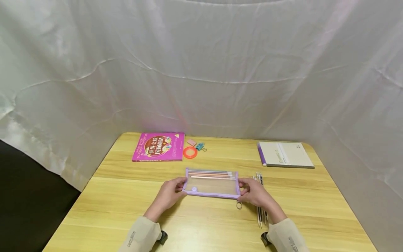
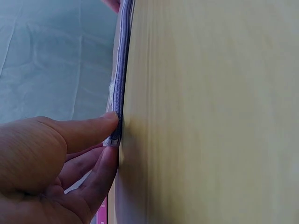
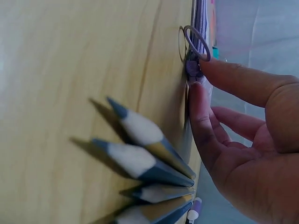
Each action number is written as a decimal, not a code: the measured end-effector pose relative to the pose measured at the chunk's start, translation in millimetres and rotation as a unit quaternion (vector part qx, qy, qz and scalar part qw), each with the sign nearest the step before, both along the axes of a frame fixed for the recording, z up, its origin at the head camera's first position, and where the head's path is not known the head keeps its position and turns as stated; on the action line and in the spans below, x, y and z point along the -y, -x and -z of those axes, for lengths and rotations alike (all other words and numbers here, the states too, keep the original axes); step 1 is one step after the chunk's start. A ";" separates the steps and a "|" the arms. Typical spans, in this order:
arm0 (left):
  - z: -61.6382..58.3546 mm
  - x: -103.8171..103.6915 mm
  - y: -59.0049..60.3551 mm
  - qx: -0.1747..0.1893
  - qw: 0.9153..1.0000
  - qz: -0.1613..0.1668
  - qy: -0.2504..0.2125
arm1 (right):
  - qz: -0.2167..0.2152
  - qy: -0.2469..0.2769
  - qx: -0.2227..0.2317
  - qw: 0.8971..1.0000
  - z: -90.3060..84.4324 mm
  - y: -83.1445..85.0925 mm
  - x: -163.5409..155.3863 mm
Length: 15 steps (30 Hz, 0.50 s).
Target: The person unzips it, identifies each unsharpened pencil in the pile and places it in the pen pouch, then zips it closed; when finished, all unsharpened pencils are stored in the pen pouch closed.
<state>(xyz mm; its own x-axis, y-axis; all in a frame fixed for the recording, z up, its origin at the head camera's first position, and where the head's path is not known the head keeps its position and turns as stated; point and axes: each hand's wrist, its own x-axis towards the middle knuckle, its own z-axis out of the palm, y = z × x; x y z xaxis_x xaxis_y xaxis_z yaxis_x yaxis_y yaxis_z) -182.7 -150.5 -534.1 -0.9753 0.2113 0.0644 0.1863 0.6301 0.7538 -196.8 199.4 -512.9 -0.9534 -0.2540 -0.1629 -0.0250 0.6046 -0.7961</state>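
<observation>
A see-through pencil case with lavender edges lies on the table in the head view, its zipper side towards me. Several pencils lie inside along its far side. My left hand pinches the left end; the left wrist view shows thumb and finger at the end of the zipper. At the other end my right hand pinches the corner beside the zipper slider, from which a metal ring hangs. Partly under the right hand and wrist lie several loose pencils, sharpened tips pointing towards me.
A pink book lies at the back left of the wooden table. Beside it are an orange-red tape ring, a pink eraser and a teal binder clip. A white notebook with a purple edge lies back right. Pale curtains surround the table.
</observation>
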 end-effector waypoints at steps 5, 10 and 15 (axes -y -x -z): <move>0.5 -1.3 0.6 -0.003 1.000 0.005 -0.004 | -0.002 0.004 0.004 1.000 -0.8 0.2 -1.9; 2.0 -2.3 1.7 0.003 1.000 0.003 -0.005 | -0.001 0.003 0.000 1.000 -1.0 0.0 -2.5; 3.6 -2.7 1.3 0.006 1.000 0.002 0.002 | -0.002 -0.012 -0.008 1.000 -0.2 0.1 -1.4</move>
<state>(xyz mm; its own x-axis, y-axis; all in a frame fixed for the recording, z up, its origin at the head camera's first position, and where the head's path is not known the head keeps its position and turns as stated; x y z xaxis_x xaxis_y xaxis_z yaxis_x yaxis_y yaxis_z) -184.0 -147.8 -537.7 -0.9749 0.2162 0.0530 0.1811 0.6317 0.7538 -196.9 200.9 -512.7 -0.9549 -0.2539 -0.1542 -0.0394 0.6229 -0.7813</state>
